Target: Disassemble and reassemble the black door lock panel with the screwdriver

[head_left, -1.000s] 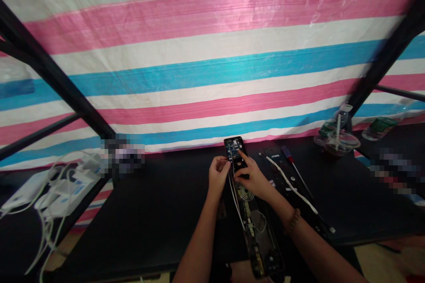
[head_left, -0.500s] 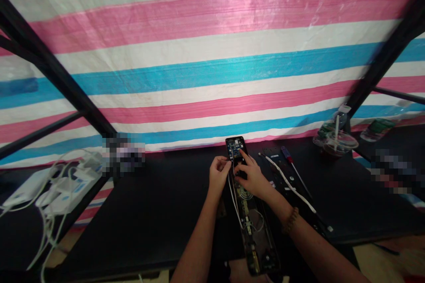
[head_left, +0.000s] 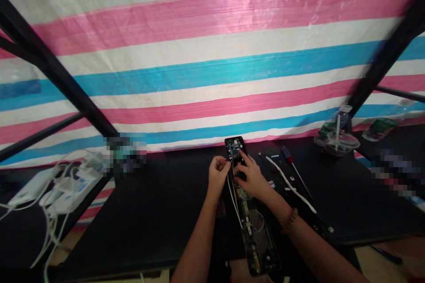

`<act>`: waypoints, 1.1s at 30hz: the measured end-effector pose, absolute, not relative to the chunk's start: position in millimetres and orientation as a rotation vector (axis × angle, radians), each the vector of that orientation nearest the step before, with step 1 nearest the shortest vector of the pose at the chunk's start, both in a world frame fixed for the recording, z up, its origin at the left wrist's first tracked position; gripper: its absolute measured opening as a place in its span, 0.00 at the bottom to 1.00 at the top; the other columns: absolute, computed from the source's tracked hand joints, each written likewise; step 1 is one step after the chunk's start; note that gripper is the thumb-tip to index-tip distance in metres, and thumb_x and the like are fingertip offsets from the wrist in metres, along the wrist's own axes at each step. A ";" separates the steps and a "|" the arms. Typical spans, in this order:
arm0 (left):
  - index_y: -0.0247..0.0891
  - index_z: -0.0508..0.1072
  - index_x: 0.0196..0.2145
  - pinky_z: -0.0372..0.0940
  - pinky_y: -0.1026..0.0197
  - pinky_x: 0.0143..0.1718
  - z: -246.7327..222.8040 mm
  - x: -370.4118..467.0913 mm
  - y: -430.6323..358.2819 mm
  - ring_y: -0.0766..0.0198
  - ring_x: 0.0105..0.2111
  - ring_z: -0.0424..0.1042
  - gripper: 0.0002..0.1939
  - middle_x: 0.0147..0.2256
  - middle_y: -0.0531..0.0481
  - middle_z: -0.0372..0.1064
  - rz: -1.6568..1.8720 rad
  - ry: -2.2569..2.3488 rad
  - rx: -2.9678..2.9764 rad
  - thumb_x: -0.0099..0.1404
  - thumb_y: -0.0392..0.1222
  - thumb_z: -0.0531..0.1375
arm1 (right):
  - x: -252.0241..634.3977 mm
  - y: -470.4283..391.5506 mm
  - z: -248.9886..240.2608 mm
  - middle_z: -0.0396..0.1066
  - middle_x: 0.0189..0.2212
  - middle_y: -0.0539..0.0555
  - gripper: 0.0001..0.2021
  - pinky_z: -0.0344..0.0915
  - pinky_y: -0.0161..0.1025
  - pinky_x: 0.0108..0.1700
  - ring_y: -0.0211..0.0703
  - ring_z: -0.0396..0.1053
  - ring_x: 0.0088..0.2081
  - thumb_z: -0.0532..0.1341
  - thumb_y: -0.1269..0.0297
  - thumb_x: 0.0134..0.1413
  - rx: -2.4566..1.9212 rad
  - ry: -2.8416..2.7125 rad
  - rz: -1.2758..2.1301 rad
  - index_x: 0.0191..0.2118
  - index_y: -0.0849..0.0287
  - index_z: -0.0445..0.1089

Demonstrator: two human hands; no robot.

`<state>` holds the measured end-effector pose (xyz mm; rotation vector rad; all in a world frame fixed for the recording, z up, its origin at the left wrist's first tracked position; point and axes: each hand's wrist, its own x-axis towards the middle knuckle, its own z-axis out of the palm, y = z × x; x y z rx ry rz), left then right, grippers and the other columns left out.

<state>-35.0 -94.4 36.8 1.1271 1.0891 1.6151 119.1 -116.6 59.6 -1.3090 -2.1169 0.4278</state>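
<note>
Opened device [head_left: 249, 216] lies beneath right hand [head_left: 248, 171], fingers spread, and beside left hand [head_left: 219, 171], fingertips pinched together.

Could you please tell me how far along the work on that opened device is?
Done: the long casing lies open, its circuit board exposed. In hand: the left hand works beside the white wires, while the right hand's index finger is at the board. Left: probably closing the casing, with the screwdriver lying to the right. Whether the wires are connected, I cannot tell.
</note>
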 end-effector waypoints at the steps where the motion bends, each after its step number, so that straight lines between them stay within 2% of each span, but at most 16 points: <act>1: 0.39 0.67 0.33 0.60 0.66 0.28 37.1 -34.8 -94.6 0.69 0.24 0.66 0.14 0.25 0.57 0.65 1.614 1.086 1.128 0.52 0.44 0.67 | 119.0 -116.9 59.6 0.45 0.70 0.58 0.06 0.57 0.64 0.57 0.65 0.48 0.67 0.64 0.71 0.50 -1.311 -2.118 0.421 0.35 0.55 0.73; 5: 0.39 0.67 0.33 0.61 0.65 0.30 38.3 -34.4 -95.4 0.68 0.25 0.67 0.14 0.26 0.57 0.66 1.613 1.078 1.129 0.52 0.43 0.67 | 117.5 -121.9 61.1 0.46 0.70 0.59 0.09 0.58 0.63 0.57 0.65 0.47 0.67 0.63 0.71 0.51 -1.309 -2.107 0.369 0.39 0.54 0.74; 10: 0.39 0.67 0.34 0.62 0.65 0.30 38.4 -35.7 -95.3 0.68 0.25 0.68 0.16 0.26 0.57 0.67 1.592 1.067 1.122 0.52 0.44 0.67 | 115.9 -131.5 64.7 0.49 0.68 0.61 0.22 0.57 0.63 0.58 0.64 0.44 0.68 0.63 0.70 0.51 -1.333 -2.083 0.258 0.54 0.53 0.68; 12: 0.39 0.67 0.35 0.61 0.65 0.30 38.0 -36.4 -94.8 0.68 0.25 0.68 0.16 0.26 0.56 0.67 1.585 1.063 1.117 0.52 0.44 0.68 | 115.5 -132.8 66.3 0.49 0.69 0.61 0.25 0.57 0.63 0.59 0.64 0.43 0.69 0.62 0.68 0.54 -1.316 -2.096 0.210 0.58 0.52 0.65; 16: 0.39 0.67 0.34 0.61 0.65 0.30 37.1 -37.1 -93.8 0.67 0.25 0.69 0.16 0.26 0.56 0.68 1.589 1.063 1.109 0.52 0.44 0.68 | 113.8 -131.9 68.4 0.49 0.69 0.60 0.18 0.56 0.64 0.58 0.66 0.42 0.69 0.59 0.65 0.58 -1.302 -2.124 0.122 0.54 0.50 0.70; 22: 0.39 0.67 0.35 0.62 0.64 0.30 38.3 -36.8 -94.4 0.67 0.25 0.69 0.15 0.25 0.56 0.68 1.589 1.061 1.110 0.52 0.42 0.67 | 106.7 -137.7 73.0 0.50 0.68 0.63 0.18 0.58 0.63 0.55 0.68 0.45 0.68 0.58 0.67 0.58 -1.385 -2.139 0.035 0.54 0.53 0.69; 28: 0.39 0.68 0.34 0.63 0.63 0.30 40.8 -37.3 -95.8 0.65 0.25 0.70 0.15 0.25 0.55 0.69 1.583 1.090 1.130 0.51 0.43 0.68 | 102.5 -129.7 90.5 0.50 0.68 0.61 0.12 0.53 0.66 0.57 0.69 0.42 0.68 0.57 0.65 0.61 -1.366 -2.133 -0.034 0.47 0.54 0.74; 33: 0.39 0.68 0.35 0.63 0.63 0.30 38.9 -38.1 -94.3 0.65 0.25 0.70 0.15 0.25 0.55 0.69 1.581 1.100 1.160 0.52 0.44 0.67 | 109.8 -108.5 102.3 0.57 0.65 0.61 0.11 0.53 0.63 0.57 0.67 0.49 0.66 0.59 0.64 0.59 -1.295 -2.252 -0.019 0.44 0.55 0.76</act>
